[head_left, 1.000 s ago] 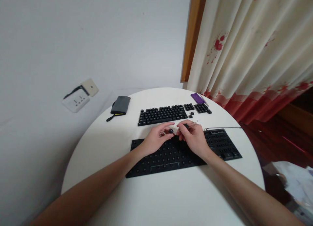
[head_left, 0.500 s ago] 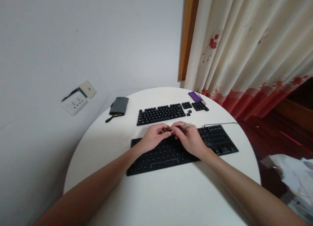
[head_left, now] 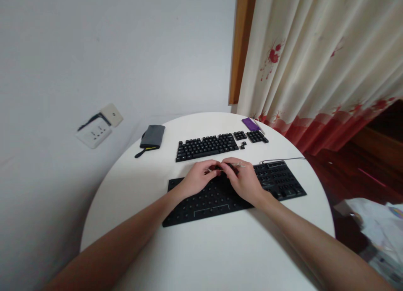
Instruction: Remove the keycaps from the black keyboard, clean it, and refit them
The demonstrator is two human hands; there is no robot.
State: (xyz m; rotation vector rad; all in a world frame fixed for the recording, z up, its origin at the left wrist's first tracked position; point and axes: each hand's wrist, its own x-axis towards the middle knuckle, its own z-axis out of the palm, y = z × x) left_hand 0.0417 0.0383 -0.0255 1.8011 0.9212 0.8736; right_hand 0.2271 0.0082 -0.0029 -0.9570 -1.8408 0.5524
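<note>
Over the black keyboard [head_left: 201,203], whose keycaps are off across its main section, my two hands meet with fingertips together. My left hand [head_left: 199,176] is closed in a pinch, thumb against fingers; what it holds is too small and hidden to name. My right hand [head_left: 244,179] is closed too, and a thin wire tool [head_left: 242,165] sticks out past its fingers. Something small and dark seems to sit between the fingertips, mostly covered. Behind the hands, removed black keycaps [head_left: 206,148] lie grouped in keyboard order on the white table [head_left: 132,215].
A grey pouch [head_left: 153,136] lies at the table's back left. Smaller keycap groups [head_left: 257,136] and a purple cloth-like item [head_left: 250,124] are at the back right. The keyboard's cable [head_left: 283,159] runs off the right edge. A curtain [head_left: 302,72] hangs behind.
My right fingers have curled slightly and the wire has shifted along them. The dark piece at the fingertips shows less now. Both hands stay over the same part of the keyboard.
</note>
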